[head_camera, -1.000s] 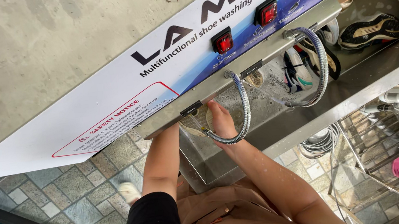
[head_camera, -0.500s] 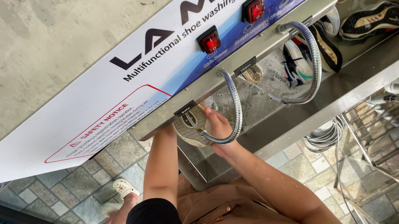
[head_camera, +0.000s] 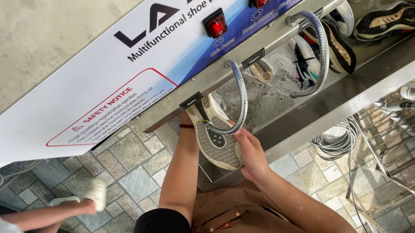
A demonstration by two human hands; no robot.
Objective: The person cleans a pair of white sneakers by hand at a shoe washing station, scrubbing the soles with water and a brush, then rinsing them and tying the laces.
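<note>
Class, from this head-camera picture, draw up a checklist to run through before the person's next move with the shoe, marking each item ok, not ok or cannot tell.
1. Right hand grips the shoe: ok.
2. Left hand holds the shoe's far end: cannot tell, hidden under the machine's edge.
3. Sole faces up: ok.
4. Near flexible hose ends at the shoe: ok.
5. Water running from the hose: cannot tell.
6. Other shoes lie apart in the basin: ok.

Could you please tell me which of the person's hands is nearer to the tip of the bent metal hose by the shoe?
Right. The right hand grips the shoe just beside the hose tip; the left hand is at the shoe's far end, mostly hidden under the machine's panel.
</note>
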